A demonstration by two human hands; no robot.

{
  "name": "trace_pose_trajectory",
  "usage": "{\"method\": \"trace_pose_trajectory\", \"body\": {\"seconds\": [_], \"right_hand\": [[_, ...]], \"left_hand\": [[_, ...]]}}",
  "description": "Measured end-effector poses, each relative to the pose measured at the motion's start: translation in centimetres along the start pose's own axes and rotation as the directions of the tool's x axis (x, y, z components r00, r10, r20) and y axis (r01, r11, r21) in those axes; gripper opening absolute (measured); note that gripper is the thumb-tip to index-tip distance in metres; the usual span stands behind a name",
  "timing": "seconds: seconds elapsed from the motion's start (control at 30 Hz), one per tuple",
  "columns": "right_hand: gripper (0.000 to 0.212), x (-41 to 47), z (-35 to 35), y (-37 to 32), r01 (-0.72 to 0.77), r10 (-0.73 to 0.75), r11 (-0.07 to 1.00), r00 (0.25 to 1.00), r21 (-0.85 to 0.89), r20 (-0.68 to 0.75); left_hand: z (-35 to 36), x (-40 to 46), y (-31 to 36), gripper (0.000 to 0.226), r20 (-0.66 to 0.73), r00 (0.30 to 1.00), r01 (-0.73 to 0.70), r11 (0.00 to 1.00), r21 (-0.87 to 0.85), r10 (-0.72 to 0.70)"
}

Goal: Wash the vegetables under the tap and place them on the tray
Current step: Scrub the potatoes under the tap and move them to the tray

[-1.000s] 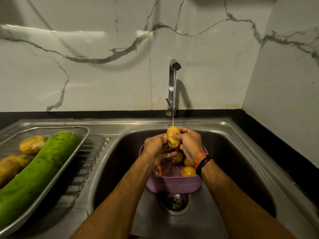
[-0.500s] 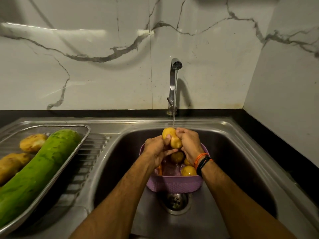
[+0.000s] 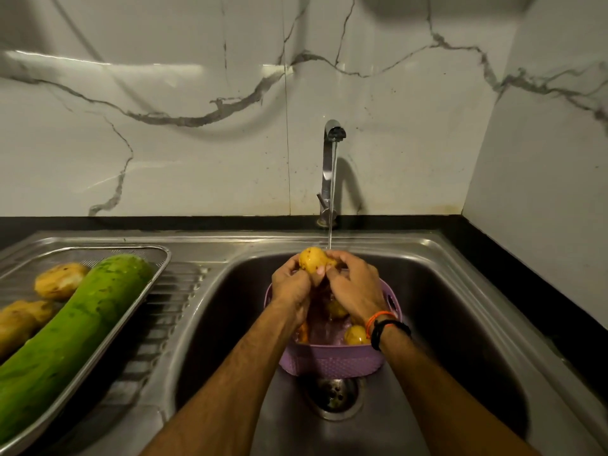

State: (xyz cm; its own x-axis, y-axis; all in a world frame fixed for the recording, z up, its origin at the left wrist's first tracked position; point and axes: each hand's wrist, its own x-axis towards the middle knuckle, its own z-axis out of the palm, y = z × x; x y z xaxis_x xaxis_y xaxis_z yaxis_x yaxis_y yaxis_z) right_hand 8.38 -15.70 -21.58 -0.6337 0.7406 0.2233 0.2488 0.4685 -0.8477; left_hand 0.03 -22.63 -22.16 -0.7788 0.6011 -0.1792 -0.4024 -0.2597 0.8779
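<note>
The fingers (image 3: 332, 258) of both hands are curled round one yellow potato (image 3: 312, 260), held just above centre frame under the thin stream from the tap (image 3: 333, 133). The left hand (image 3: 291, 284) cups it from the left, the right hand (image 3: 353, 287) from the right, both over the purple basket (image 3: 329, 358) in the sink (image 3: 460, 291).

A wet potato is probably slippery; it could slip down into the basket or the sink. The carry to the tray (image 3: 154, 278) at the left of the frame crosses the ribbed draining surface (image 3: 177, 291), and the tray's free room looks small beside the long green gourd (image 3: 75, 330) and the potatoes (image 3: 59, 280) already there.

The hands hide most of the basket's contents; an orange piece at its left side cannot be identified. The tray is cut off at the left edge.
</note>
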Motion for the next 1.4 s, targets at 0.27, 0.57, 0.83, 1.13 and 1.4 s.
{"method": "trace_pose_trajectory", "body": {"seconds": [0.27, 0.57, 0.83, 1.13, 1.4], "right_hand": [[0.051, -0.7, 0.2, -0.3, 0.151, -0.136, 0.973, 0.986, -0.172, 0.096], [0.054, -0.6, -0.1, -0.3, 0.172, -0.153, 0.961, 0.983, -0.218, 0.103], [0.032, -0.5, -0.5, 0.1, 0.131, -0.13, 0.984, 0.991, -0.123, 0.018], [0.045, -0.4, -0.1, -0.5, 0.173, -0.166, 0.971, 0.985, -0.167, 0.056], [0.055, -0.2, 0.0, -0.6, 0.16, -0.142, 0.966, 0.985, -0.203, 0.098]], "left_hand": [[0.4, -0.1, -0.3, 0.044, -0.065, 0.996, -0.058, 0.998, 0.001, 0.058], [0.9, -0.2, -0.6, 0.054, -0.069, 0.994, -0.086, 0.996, 0.032, 0.088], [0.8, -0.3, -0.6, 0.049, -0.055, 0.996, -0.067, 0.997, 0.025, 0.068], [1.0, -0.4, -0.5, 0.047, -0.087, 0.994, -0.068, 0.997, -0.035, 0.064], [0.7, 0.1, -0.5, 0.043, -0.06, 0.997, -0.042, 0.999, -0.03, 0.04]]}}
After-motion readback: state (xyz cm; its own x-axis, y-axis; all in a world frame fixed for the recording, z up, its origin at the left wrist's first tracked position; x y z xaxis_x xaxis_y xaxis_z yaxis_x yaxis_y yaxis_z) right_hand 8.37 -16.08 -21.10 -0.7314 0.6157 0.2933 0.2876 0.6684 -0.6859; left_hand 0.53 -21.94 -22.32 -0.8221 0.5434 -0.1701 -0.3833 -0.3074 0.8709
